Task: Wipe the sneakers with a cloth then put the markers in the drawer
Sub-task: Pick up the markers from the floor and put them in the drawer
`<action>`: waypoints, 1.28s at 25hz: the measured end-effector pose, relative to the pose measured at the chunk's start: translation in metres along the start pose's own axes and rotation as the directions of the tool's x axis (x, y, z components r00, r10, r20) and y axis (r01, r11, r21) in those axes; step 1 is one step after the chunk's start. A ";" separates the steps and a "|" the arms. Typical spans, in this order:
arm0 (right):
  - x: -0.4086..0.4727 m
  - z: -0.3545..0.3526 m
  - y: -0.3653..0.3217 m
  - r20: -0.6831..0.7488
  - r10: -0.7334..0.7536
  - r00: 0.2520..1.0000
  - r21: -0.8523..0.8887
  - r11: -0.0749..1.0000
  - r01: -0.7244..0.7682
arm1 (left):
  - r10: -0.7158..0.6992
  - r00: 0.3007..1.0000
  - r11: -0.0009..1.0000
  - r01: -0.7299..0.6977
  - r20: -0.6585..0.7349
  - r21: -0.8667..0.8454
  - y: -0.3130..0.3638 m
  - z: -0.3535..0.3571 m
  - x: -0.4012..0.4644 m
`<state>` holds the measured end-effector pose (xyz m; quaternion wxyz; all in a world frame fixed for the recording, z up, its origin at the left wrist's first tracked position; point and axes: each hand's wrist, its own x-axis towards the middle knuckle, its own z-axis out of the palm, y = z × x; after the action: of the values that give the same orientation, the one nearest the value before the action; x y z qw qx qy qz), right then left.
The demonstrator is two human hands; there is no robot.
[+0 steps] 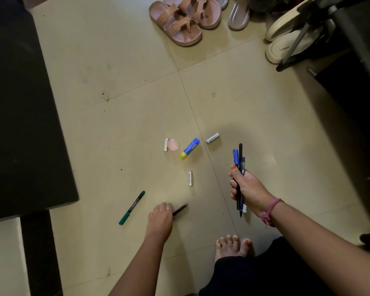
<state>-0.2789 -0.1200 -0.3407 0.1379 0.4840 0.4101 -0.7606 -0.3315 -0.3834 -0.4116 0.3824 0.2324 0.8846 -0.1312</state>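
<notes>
Pinching black marker point(180, 209), left hand point(160, 221); right hand point(247, 186) grips 3 markers point(239, 161).

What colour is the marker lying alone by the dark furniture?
Green marker, with a black middle; head view.

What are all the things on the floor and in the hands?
Green-capped marker: one, black and green, on the tiled floor left of the left hand.
Black marker: one, on the floor, under the left hand's fingers.
Bundle of markers and pens: three at least, blue and black, in the right hand.
White batteries: three, scattered mid-floor.
Blue and yellow glue stick: one, mid-floor.
Small round pink lid: one, beside a battery.
Tan strappy sandals: a pair, top.
Cream slippers: two, top right.
Left hand: gripping the black marker.
Right hand: gripping the bundle, pink wristband.
Bare feet: bottom middle.
</notes>
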 end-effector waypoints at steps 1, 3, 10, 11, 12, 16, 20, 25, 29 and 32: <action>-0.001 0.000 0.001 0.001 -0.004 1.000 -0.004 1.000 0.004 | -0.008 1.000 0.992 0.006 -0.013 -0.125 -0.001 -0.006 0.003; -0.001 0.000 0.000 -0.002 -0.010 1.000 -0.005 1.000 0.010 | -0.154 0.988 0.859 0.124 -0.021 -0.497 -0.011 -0.016 0.010; -0.003 0.002 0.002 -0.009 -0.009 1.000 -0.018 1.000 0.009 | -0.517 0.852 0.727 0.487 0.082 -0.484 -0.081 -0.010 0.019; -0.003 0.002 0.003 -0.009 -0.004 1.000 -0.023 1.000 0.004 | -0.500 0.858 0.750 0.495 0.112 -0.439 -0.083 -0.009 0.020; -0.004 0.002 0.003 -0.008 0.003 1.000 -0.026 1.000 -0.003 | -0.489 0.863 0.770 0.496 0.130 -0.402 -0.083 -0.009 0.022; -0.005 -0.001 0.000 -0.009 0.008 1.000 -0.016 1.000 -0.008 | -0.474 0.877 0.813 0.472 0.084 -0.341 -0.074 -0.005 0.026; -0.008 -0.009 -0.009 -0.012 -0.004 1.000 -0.017 1.000 0.004 | -0.402 0.915 0.792 0.338 -0.018 -0.509 -0.050 -0.013 0.028; -0.030 -0.019 -0.032 0.067 0.024 0.997 0.016 1.000 -0.025 | -0.267 0.964 0.307 0.101 0.016 -0.946 0.008 -0.073 -0.004; -0.079 -0.031 -0.071 0.113 0.000 0.994 0.080 0.997 -0.009 | -0.047 0.989 -0.308 0.117 0.138 -0.944 0.077 -0.139 -0.054; -0.128 -0.043 -0.094 0.128 -0.021 0.992 0.061 0.998 0.013 | 0.087 0.984 -0.482 0.180 0.158 -0.858 0.118 -0.191 -0.090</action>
<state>-0.2460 -0.0523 -0.1939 0.1429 0.4345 0.3816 -0.8032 -0.3342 -0.2319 -0.2234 0.4547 -0.2629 0.5389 0.6586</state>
